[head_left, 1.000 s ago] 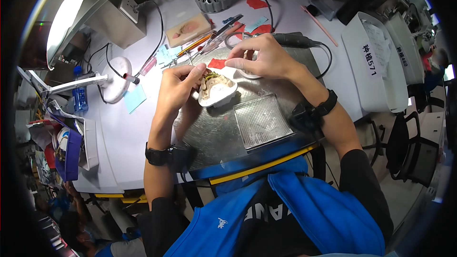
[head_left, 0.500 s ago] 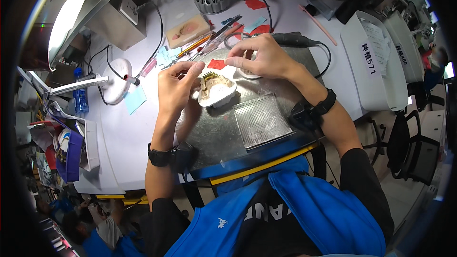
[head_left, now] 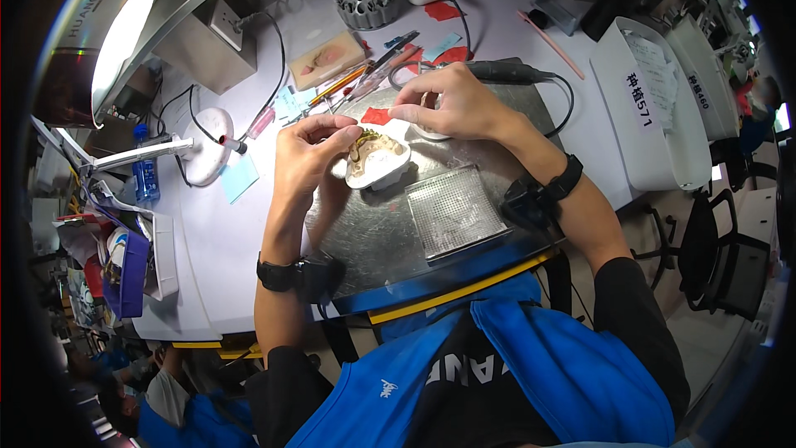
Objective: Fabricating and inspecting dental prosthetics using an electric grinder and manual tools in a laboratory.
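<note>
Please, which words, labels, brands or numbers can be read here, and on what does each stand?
I give places only, not wording:
Long white plastic bin: large black characters on a pale label.
Second white plastic bin behind it: smaller black characters.
Black cloth shirt: large white letters, partly covered.
Blue cloth vest: small white script.
Grey surface behind the glowing white lamp: dark lettering.
Too small to read: paper slips inside the long bin.
</note>
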Motion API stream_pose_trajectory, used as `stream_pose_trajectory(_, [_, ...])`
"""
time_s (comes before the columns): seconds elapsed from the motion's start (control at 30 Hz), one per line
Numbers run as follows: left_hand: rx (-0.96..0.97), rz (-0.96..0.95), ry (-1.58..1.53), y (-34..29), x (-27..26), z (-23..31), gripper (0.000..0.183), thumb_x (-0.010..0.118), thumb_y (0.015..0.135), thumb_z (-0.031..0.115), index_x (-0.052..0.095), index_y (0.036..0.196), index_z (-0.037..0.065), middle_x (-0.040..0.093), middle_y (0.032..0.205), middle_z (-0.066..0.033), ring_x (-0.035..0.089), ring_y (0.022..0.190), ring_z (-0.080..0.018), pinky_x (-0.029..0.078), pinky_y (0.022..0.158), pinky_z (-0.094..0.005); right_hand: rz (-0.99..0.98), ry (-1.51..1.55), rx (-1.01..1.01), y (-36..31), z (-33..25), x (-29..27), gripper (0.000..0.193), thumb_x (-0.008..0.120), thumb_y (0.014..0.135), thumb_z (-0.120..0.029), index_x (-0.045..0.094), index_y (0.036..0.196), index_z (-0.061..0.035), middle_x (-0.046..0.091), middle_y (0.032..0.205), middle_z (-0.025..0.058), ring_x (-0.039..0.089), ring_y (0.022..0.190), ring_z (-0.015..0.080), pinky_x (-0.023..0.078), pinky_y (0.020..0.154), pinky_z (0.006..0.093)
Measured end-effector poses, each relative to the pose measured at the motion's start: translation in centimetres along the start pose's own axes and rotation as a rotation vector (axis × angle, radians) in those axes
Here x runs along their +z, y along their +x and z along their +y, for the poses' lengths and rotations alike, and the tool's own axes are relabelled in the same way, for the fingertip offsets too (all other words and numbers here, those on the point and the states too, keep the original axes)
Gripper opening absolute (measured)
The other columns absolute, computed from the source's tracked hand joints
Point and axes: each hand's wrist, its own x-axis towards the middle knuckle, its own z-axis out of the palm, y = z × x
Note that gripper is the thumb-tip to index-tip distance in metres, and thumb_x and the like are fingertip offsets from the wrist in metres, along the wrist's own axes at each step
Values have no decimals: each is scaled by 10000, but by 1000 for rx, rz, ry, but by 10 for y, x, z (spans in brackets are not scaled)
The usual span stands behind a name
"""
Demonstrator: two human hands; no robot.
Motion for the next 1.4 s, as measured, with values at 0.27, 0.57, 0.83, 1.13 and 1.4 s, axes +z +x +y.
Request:
stream_pose_trajectory(0.27, [71, 37, 45, -3, 5, 1, 202, 753, 821, 119, 713, 938, -41, 696, 812, -81, 633, 698, -101, 508, 653, -207, -433, -79, 109, -2, -17, -11, 130, 714, 716, -106, 688, 805, -14, 645, 593, 94, 622, 533, 159, 482, 551, 273])
stream_pose_trajectory(0.57, [89, -42, 121, 2, -4, -9, 222, 718, 865, 178, 726, 953, -26, 690, 804, -60, 600, 712, -82, 485, 644, -215, -396, -161, -51, -11, -16, 5, 202, 725, 697, -118, 632, 809, 21, 622, 618, 134, 635, 587, 267, 499, 597, 360])
stream_pose_trajectory(0.83, [152, 31, 87, 0, 7, -8, 210, 702, 870, 135, 703, 970, -50, 699, 833, -76, 632, 738, -94, 507, 676, -211, -473, -166, 48, -12, -18, 5, 266, 743, 731, -182, 588, 813, 19, 631, 658, 158, 651, 658, 325, 502, 635, 392])
stream_pose_trajectory(1.13, [167, -68, 206, 5, -1, -9, 233, 678, 890, 183, 704, 986, -28, 698, 852, -100, 637, 807, -122, 501, 731, -248, -465, -152, 31, -12, -13, 4, 178, 721, 734, -123, 660, 827, 15, 635, 648, 137, 659, 660, 290, 507, 643, 378])
stream_pose_trajectory(1.4, [240, -186, 125, -6, 0, -8, 351, 649, 908, 155, 599, 1217, -4, 633, 1140, -146, 596, 1061, -196, 482, 919, -332, -333, -71, 37, -7, -14, -6, 119, 667, 797, -116, 696, 821, -3, 664, 668, 107, 573, 483, 182, 466, 494, 289])
